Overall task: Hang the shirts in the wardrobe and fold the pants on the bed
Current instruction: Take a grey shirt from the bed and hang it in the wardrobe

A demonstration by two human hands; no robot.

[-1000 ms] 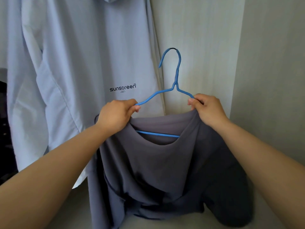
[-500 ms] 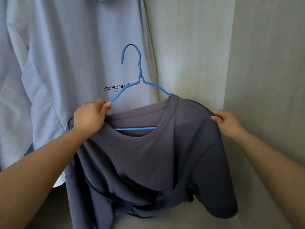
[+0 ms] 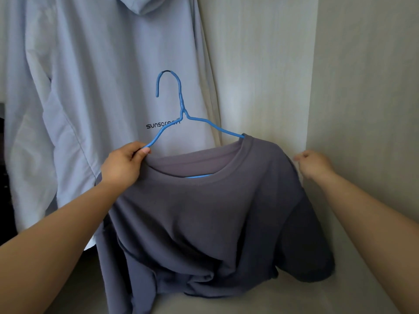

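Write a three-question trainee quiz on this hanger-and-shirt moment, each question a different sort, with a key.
1. True or false: the left hand grips the blue hanger.
2. Which shoulder of the grey T-shirt already covers the hanger arm? A. the person's left B. the person's right
3. Fill in: the word printed on the pale blue hooded jacket starts with "suns____".

Key: 1 true; 2 B; 3 "sunscreen", partly hidden by the hanger.

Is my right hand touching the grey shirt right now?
Cannot tell. In the head view the right hand sits right at the grey shirt's shoulder edge, with no clear gap or grip visible.
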